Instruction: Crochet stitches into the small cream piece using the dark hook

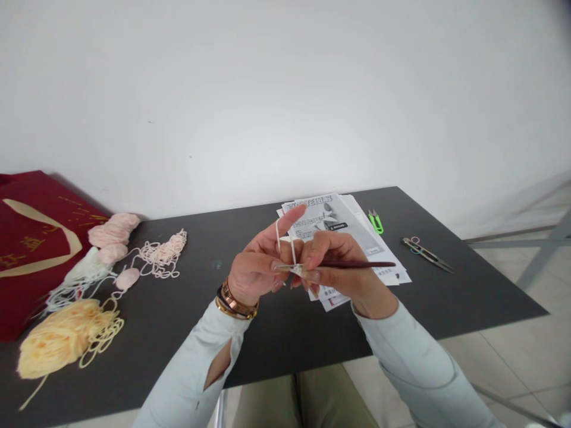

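Note:
Both hands meet above the dark table, in front of the printed sheets. My right hand (339, 264) is closed around a crochet hook (357, 264) with a dark reddish handle, which points left. My left hand (259, 261) pinches a small piece of pale crochet work (297, 270) at the hook's tip, its index finger stretched up and away. White yarn (293, 246) runs over that raised finger and down to the work. The fingers partly hide the hook's head and the stitches.
Pale pink yarn (163, 254) and a yellow skein (60, 339) lie on the left of the table (276, 356), beside a red bag (27, 238). Printed sheets (352, 238) lie beyond my hands. Green thread snips (375, 222) and scissors (427, 254) lie to the right.

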Action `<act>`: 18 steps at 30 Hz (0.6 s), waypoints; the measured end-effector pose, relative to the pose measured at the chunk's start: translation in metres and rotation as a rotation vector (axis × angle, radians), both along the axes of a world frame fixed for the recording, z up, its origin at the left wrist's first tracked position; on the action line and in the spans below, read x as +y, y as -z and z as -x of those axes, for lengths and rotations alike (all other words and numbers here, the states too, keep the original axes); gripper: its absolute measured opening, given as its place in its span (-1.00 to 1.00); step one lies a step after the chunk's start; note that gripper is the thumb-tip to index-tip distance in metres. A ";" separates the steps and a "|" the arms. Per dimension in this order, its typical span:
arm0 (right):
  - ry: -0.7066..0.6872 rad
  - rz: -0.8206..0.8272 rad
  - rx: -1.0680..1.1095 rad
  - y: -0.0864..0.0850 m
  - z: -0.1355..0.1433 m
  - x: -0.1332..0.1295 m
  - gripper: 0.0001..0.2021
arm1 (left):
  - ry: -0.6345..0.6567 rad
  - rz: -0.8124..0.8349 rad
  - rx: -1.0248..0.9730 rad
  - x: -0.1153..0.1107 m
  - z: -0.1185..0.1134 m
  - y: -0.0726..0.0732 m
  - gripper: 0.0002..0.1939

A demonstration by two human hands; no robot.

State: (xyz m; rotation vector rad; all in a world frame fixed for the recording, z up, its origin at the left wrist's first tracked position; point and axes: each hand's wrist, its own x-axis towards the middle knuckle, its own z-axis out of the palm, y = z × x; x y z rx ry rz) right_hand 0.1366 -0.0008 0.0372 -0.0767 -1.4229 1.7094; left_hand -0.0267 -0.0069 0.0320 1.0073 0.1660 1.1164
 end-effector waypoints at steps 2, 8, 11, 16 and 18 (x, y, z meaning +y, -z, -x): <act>-0.008 -0.002 0.004 0.000 0.000 0.000 -0.91 | 0.002 -0.002 -0.004 0.000 0.000 -0.001 -0.26; 0.002 0.027 -0.006 0.002 0.000 0.000 -0.91 | 0.008 0.004 0.073 0.000 0.004 -0.001 -0.16; 0.034 0.031 -0.001 0.002 0.001 0.000 -0.91 | 0.011 0.009 0.080 0.001 0.005 -0.002 -0.17; 0.080 0.053 -0.022 -0.001 0.000 -0.002 -0.91 | -0.049 0.012 0.050 0.000 0.004 -0.006 -0.30; 0.090 0.051 -0.026 -0.003 0.000 -0.002 -0.90 | -0.055 0.016 0.055 0.001 0.004 -0.006 -0.32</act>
